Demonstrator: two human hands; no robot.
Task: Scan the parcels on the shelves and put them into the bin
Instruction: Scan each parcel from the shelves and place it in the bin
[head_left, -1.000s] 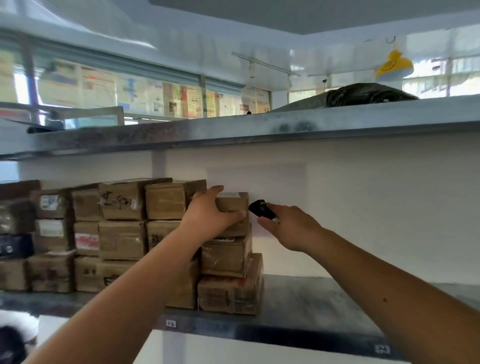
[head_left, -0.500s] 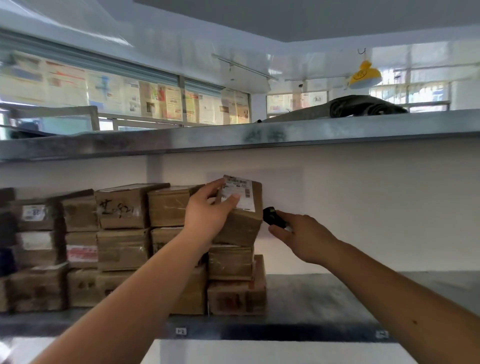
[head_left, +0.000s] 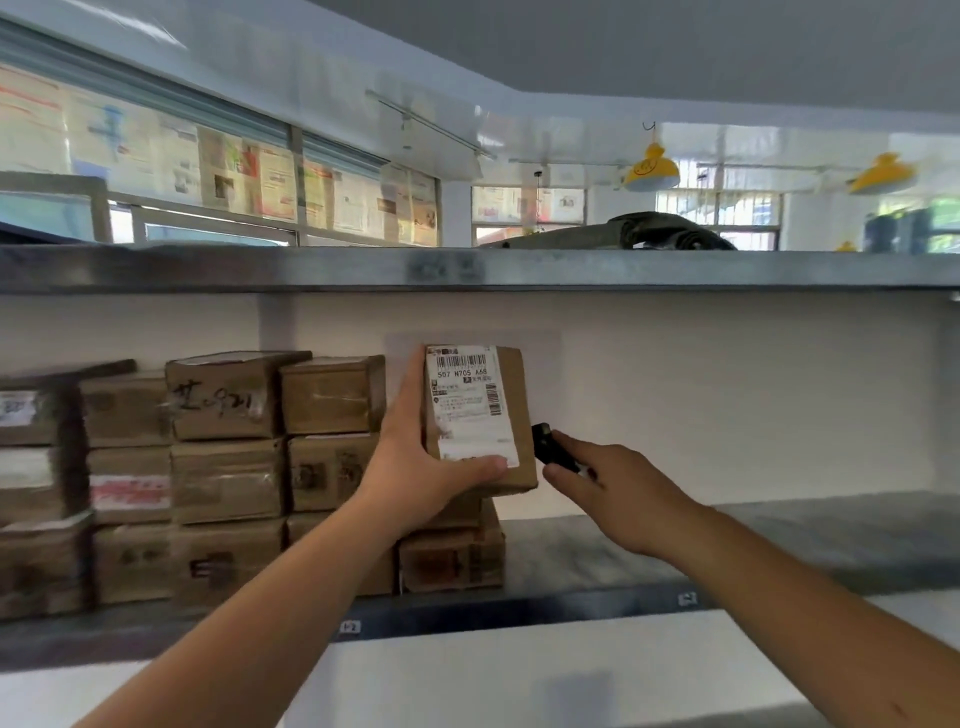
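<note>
My left hand (head_left: 415, 462) grips a small brown cardboard parcel (head_left: 511, 410), held upright in front of the shelf with its white barcode label facing me. My thumb lies across the label's bottom edge. My right hand (head_left: 618, 493) holds a small black scanner (head_left: 549, 444) just right of the parcel, its tip close to the parcel's right side. Stacked brown parcels (head_left: 228, 457) fill the left half of the metal shelf (head_left: 675, 561). No bin is in view.
An upper metal shelf (head_left: 519, 270) runs across above the parcels, with a dark bundle (head_left: 649, 236) lying on it. A white wall backs the shelf. Yellow lamps (head_left: 652, 169) hang from the ceiling beyond.
My left hand lifted the top parcel off the right stack and turned it upright, label toward me. My right hand with the scanner stayed beside it.
</note>
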